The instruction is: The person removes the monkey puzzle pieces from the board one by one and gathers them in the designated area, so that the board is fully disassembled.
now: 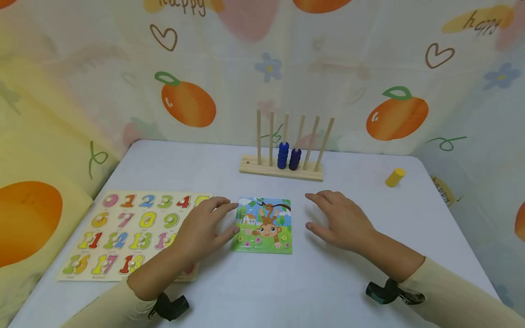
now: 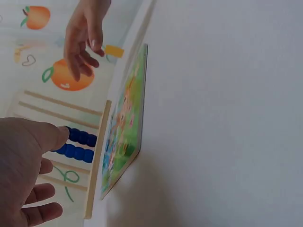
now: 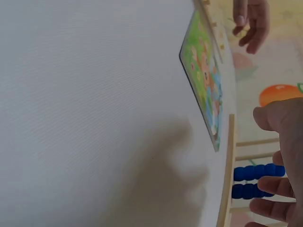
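A monkey jigsaw puzzle (image 1: 264,228) lies flat on the white table, its picture whole in the head view. On its left side hovers my left hand (image 1: 208,224), fingers relaxed, thumb and fingertips right at the puzzle's edge and nothing in its grasp. My right hand (image 1: 342,218) is held over the table to the right of the puzzle, a short gap away, fingers loosely spread and holding nothing. Both wrist views show the puzzle (image 2: 124,123) (image 3: 203,75) low on the tabletop, with the hands raised above the surface.
Behind the puzzle stands a wooden peg rack (image 1: 283,171) with blue beads (image 1: 283,156) and dark purple beads (image 1: 295,159) on two pegs. A number board (image 1: 135,228) lies at the left, partly under my left arm. A yellow cylinder (image 1: 395,177) is at the back right.
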The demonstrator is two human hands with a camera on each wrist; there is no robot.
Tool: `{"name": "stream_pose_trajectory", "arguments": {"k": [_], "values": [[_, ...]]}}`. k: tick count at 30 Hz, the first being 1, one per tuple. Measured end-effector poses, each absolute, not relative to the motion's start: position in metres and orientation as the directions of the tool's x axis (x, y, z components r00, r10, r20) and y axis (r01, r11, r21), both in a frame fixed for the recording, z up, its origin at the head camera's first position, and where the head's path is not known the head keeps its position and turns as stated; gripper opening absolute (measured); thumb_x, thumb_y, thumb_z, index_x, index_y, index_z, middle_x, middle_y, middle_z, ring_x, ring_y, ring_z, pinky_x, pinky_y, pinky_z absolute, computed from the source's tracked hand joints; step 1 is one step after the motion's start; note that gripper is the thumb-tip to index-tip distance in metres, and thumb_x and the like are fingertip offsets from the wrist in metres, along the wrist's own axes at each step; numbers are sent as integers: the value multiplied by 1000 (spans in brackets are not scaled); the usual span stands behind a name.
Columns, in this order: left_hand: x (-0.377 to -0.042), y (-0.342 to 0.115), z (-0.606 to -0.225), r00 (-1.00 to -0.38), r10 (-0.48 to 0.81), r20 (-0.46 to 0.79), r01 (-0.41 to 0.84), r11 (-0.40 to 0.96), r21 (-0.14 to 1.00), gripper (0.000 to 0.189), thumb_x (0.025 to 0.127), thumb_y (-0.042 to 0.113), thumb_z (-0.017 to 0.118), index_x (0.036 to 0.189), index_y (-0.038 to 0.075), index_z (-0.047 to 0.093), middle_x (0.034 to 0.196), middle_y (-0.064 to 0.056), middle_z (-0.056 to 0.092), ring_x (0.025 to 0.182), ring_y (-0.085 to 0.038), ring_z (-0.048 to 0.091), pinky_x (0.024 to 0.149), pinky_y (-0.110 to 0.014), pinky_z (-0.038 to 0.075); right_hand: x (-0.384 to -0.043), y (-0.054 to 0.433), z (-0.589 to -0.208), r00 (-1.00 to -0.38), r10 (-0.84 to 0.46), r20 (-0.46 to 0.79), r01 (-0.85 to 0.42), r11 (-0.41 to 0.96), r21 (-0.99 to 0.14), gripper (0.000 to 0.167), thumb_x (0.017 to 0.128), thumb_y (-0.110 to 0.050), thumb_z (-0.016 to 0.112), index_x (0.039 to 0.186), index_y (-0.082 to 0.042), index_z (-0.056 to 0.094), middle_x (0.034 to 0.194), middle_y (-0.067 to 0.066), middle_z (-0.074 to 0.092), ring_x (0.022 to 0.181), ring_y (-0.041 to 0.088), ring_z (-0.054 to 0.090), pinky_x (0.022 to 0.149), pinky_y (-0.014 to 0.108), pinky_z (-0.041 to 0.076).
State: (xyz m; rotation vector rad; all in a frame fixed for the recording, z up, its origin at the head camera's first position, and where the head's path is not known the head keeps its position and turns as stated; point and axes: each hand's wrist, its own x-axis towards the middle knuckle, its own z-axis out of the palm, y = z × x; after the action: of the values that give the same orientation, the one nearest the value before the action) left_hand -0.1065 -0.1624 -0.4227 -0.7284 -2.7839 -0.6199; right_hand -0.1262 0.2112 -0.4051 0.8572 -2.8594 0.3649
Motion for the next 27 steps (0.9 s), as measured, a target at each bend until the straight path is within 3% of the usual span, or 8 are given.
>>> {"name": "stream_pose_trajectory", "arguments": {"k": [7, 13, 22, 27], "values": [[-99, -150, -436, -879, 374, 295, 469, 787, 401, 44, 89, 31, 88, 128, 13, 77, 120, -5, 69, 107, -25, 67, 87, -43, 56, -138, 197, -412, -805, -552, 216, -593, 763, -259, 57, 95, -39, 79, 143, -12, 66, 111, 5, 71, 99, 21, 67, 82, 43, 58], [-91, -141, -449, -907, 338, 251, 418, 796, 438, 40, 89, 29, 88, 126, 16, 78, 113, 0, 66, 94, -17, 61, 75, -35, 52, -152, 179, -412, -785, -599, 158, -607, 694, -387, 49, 100, -31, 76, 145, -14, 65, 117, 3, 71, 99, 20, 68, 79, 38, 57], [-85, -130, -461, -926, 298, 230, 375, 788, 489, 43, 89, 32, 88, 129, 18, 77, 118, -5, 63, 98, -22, 59, 81, -40, 49, -173, 155, -426, -735, -672, 90, -580, 556, -595, 41, 103, -21, 73, 142, -9, 67, 122, 5, 71, 97, 16, 65, 83, 37, 55], [-87, -123, -466, -925, 276, 262, 376, 768, 518, 42, 89, 28, 88, 128, 16, 77, 118, -8, 62, 104, -27, 59, 87, -45, 48, -184, 148, -437, -762, -642, 84, -500, 501, -707, 35, 104, -19, 71, 137, -7, 70, 123, 6, 72, 98, 16, 66, 83, 37, 56]]}}
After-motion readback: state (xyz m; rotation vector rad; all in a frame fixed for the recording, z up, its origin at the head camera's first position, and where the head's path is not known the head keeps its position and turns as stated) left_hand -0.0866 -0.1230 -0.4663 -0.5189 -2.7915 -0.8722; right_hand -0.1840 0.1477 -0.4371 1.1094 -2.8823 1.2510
